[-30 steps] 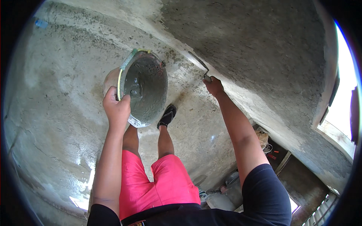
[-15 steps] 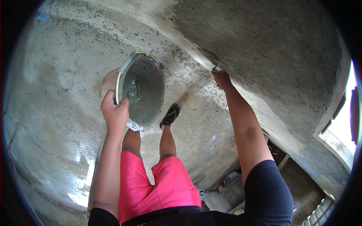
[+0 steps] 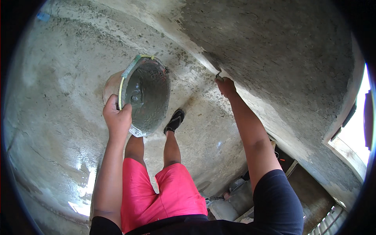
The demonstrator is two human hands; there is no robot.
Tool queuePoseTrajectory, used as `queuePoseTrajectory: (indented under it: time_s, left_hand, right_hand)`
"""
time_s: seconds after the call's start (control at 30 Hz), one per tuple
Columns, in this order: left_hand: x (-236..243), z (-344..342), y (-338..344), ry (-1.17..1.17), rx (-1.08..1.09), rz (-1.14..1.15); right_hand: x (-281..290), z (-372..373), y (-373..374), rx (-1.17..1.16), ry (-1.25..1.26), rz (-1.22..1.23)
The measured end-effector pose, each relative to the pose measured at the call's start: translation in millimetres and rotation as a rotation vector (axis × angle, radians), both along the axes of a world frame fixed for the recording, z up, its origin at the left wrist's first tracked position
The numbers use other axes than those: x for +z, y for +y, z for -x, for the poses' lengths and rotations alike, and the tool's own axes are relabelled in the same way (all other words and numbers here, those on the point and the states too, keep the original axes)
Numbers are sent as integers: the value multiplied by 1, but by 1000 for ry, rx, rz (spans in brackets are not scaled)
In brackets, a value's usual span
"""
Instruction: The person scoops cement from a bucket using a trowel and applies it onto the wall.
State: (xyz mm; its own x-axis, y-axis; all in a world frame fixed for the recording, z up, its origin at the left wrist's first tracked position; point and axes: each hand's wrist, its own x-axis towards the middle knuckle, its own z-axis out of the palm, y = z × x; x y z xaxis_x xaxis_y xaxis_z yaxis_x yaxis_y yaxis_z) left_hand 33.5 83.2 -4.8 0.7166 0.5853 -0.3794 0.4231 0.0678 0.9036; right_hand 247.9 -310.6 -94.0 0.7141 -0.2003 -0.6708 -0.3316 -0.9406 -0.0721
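Observation:
My left hand [image 3: 117, 117] is closed around the rim and yellow handle of a round bucket [image 3: 112, 84], which tilts so that its mouth faces right. Wet grey mortar [image 3: 147, 98] lines the inside and lies at its bottom. With my right arm stretched forward, my right hand [image 3: 226, 87] is closed on a trowel [image 3: 218, 74]. The trowel's blade, seen almost edge-on, rests at the lower part of the wall [image 3: 266, 47], where dark wet plaster meets a paler strip. The trowel's grip is hidden in my fingers.
Rough grey concrete floor [image 3: 58, 98] spreads around my feet, with a black shoe [image 3: 174, 120] below the bucket. A window opening [image 3: 352, 133] breaks the wall at right. Boards and other items [image 3: 231, 203] lie behind me at lower right. A small blue object [image 3: 43, 16] sits far left.
My right hand and the trowel have shifted slightly left and down along the wall's base. The bucket stays in my left hand, nearly in the same place.

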Motion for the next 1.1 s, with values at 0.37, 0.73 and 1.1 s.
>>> queuePoseTrajectory:
  time_s: [0.37, 0.73, 1.1]
  left_hand:
    - [3, 0, 0, 52, -40, -1]
    - [-3, 9, 7, 94, -73, -32]
    - [-2, 7, -3, 28, -39, 21]
  right_hand:
    - [10, 38, -20, -138, -116, -123]
    - [-6, 12, -18, -89, -186, -98]
    - [-5, -10, -13, -155, -107, -88]
